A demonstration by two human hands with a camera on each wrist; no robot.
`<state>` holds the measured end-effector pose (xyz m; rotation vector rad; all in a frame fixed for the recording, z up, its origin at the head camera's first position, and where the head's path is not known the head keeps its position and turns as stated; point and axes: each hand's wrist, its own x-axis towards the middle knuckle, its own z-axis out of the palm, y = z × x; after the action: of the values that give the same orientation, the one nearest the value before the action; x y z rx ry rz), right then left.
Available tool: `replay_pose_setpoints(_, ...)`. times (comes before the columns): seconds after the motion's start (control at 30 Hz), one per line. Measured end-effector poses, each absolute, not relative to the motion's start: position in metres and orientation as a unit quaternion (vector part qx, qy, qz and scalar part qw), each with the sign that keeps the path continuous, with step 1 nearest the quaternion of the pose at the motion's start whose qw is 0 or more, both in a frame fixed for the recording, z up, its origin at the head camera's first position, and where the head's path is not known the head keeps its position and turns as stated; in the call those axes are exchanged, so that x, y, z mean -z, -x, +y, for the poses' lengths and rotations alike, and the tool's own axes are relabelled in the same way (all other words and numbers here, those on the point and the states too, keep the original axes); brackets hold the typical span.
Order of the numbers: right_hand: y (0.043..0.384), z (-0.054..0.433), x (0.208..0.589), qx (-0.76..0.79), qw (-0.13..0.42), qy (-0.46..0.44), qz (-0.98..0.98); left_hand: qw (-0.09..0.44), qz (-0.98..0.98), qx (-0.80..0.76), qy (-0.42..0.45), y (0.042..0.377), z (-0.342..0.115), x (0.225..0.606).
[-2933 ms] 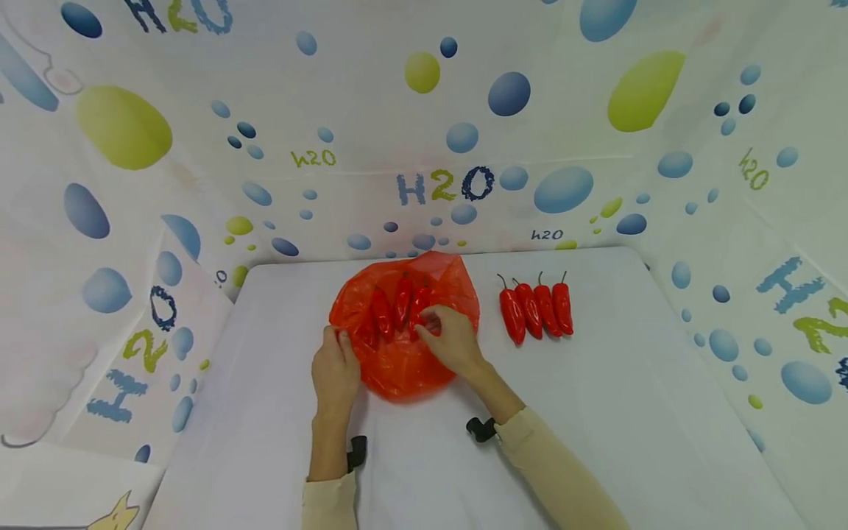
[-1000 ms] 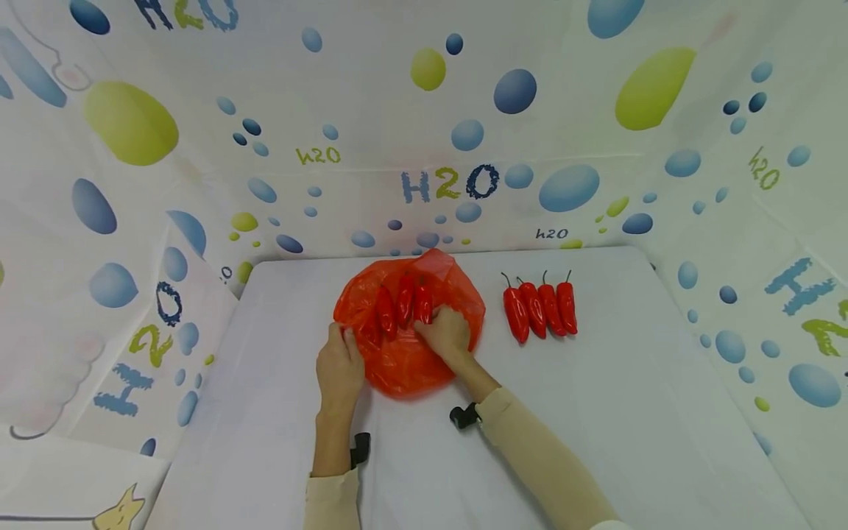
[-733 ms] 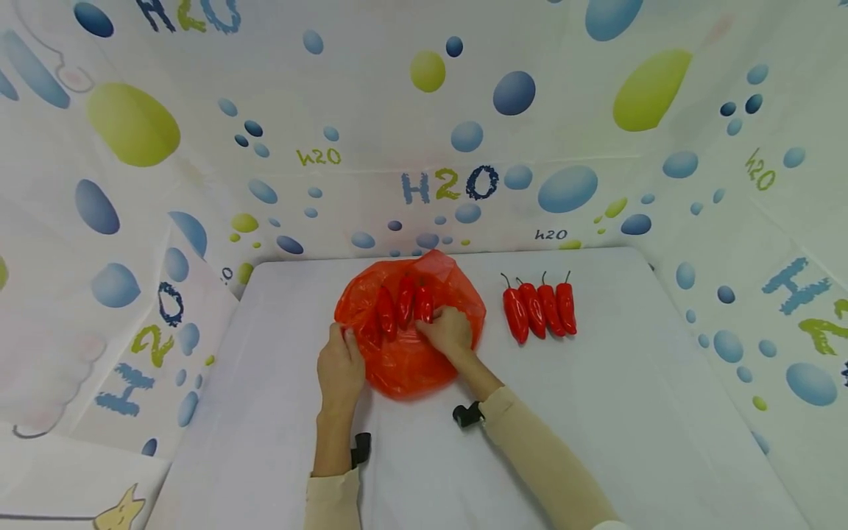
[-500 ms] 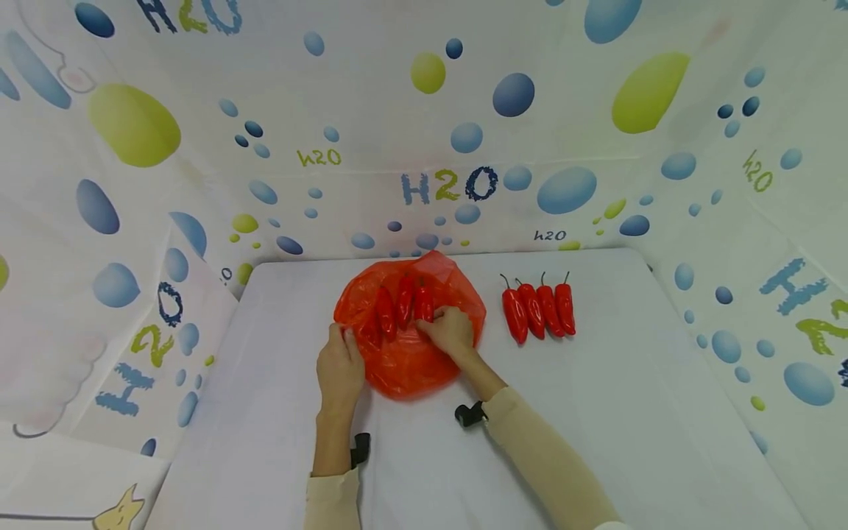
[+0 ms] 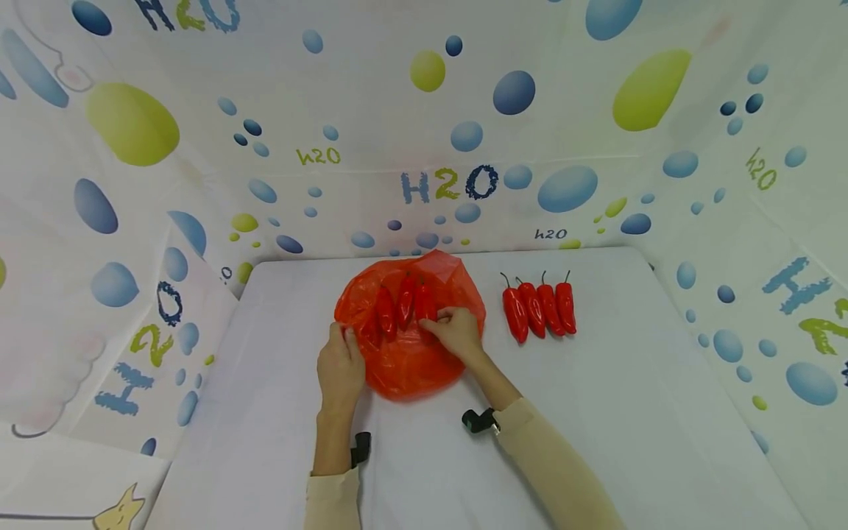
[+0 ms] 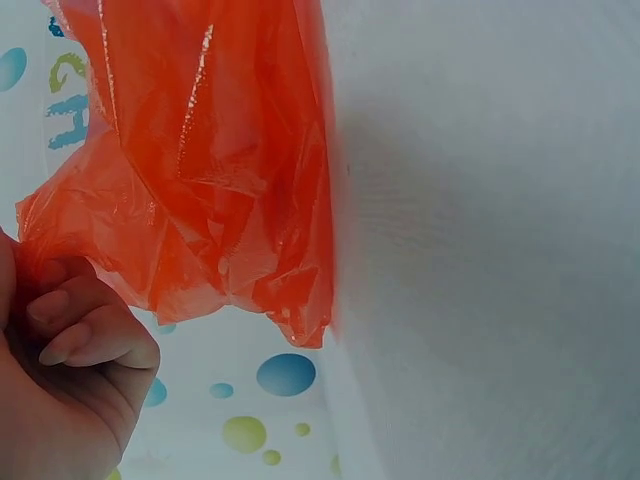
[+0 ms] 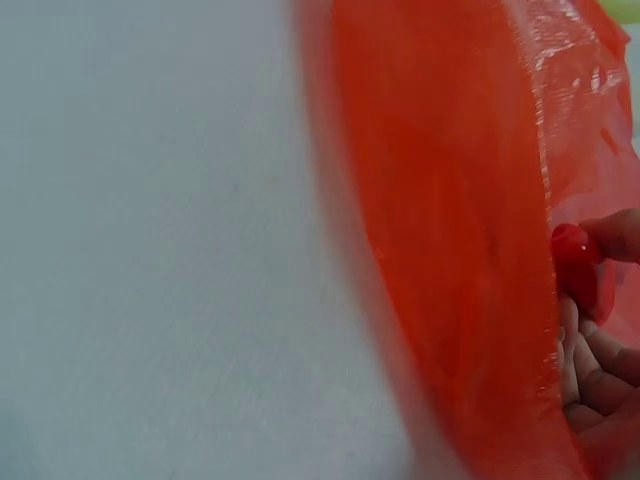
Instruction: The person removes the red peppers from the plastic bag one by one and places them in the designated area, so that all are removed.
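Note:
An orange-red plastic bag (image 5: 411,368) lies spread on the table with its mouth open, and three red chili peppers (image 5: 386,312) show side by side in it. At the bag's left rim my left hand (image 5: 341,366) pinches the thin plastic; the left wrist view shows the film pulled up at its curled fingers (image 6: 85,330). My right hand (image 5: 457,335) reaches over the right side of the bag, at the lower end of the rightmost pepper. In the right wrist view its thumb and fingers lie about that red pepper (image 7: 580,265), partly hidden by the bag wall.
To the right of the bag, several more red chili peppers (image 5: 530,309) lie in a row, stems pointing away. The white table (image 5: 629,412) ends at a printed backdrop (image 5: 371,96) behind and at the sides.
The right hand brought a pepper down beside the other two in the bag. Since half a second ago it has shifted slightly right, its fingers looser. The left hand stays at the rim.

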<state>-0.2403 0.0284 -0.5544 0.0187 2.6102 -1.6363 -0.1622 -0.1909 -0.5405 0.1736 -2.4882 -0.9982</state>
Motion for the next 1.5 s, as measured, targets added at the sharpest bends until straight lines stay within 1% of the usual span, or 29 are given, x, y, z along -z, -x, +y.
replay_pose_setpoints(0.27,0.235,0.034,0.550,0.527,0.018,0.011,0.850,0.231,-0.903,0.356,-0.061,0.163,-0.190,0.540)
replay_pose_setpoints(0.53,0.225,0.039,0.543,0.530,0.020,0.026,0.847,0.227,-0.904,0.356,-0.068,0.162,-0.190,0.541)
replay_pose_setpoints(1.07,0.209,0.051,0.538,0.536,0.022,0.000,0.844,0.227,-0.903,0.359,-0.066,0.161,-0.188,0.537)
replay_pose_setpoints(1.5,0.198,0.059,0.534,0.555,0.001,-0.004,0.832,0.234,-0.902,0.357,-0.068,0.162,-0.189,0.540)
